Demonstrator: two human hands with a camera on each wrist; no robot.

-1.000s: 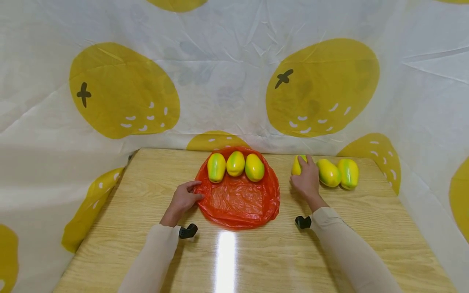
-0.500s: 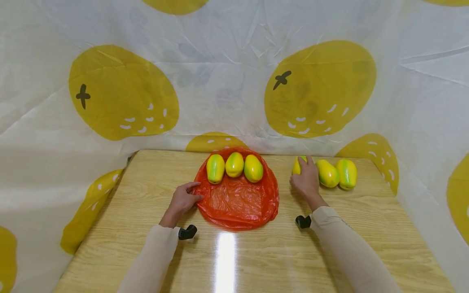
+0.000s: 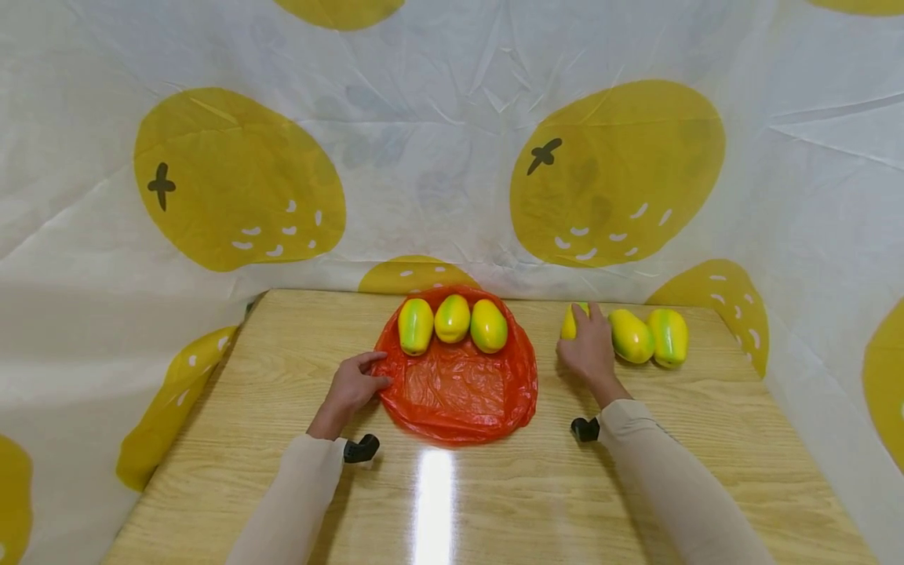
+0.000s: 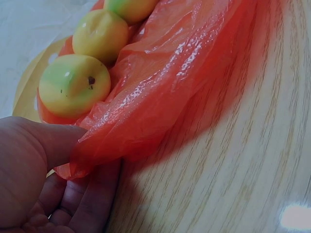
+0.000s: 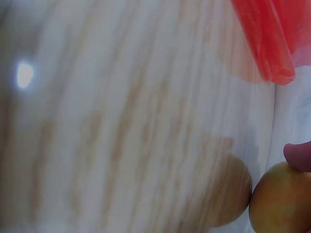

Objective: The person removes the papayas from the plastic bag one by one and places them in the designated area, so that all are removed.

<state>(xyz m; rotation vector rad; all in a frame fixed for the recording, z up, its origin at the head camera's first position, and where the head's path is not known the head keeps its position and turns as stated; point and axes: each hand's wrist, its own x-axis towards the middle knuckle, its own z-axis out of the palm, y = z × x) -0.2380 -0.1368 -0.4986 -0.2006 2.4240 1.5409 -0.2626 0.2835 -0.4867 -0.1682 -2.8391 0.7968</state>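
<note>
My left hand (image 3: pixel 351 382) pinches the left rim of a red plastic bag (image 3: pixel 455 392), thumb above and fingers beneath in the left wrist view. The bag is spread in a round with its rim raised. At its far side lie three yellow-green papayas, left (image 3: pixel 415 326), middle (image 3: pixel 452 318) and right (image 3: pixel 489 326). My right hand (image 3: pixel 592 349) grips another papaya (image 3: pixel 569 323) to the right of the bag, mostly covered by the hand. In the right wrist view, a thumb rests on that papaya (image 5: pixel 282 204), which touches the table or sits very close to it.
Two more papayas, one tilted (image 3: pixel 632 336) and one upright-lying (image 3: pixel 668 337), touch each other just right of my right hand. The wooden table (image 3: pixel 282 329) ends at a white cloth (image 3: pixel 431 180) printed with yellow fruit. A bright reflection crosses the front.
The view shifts slightly. My right hand moves very slightly left with its grip on the papaya; the left hand and the bag stay as they were.
</note>
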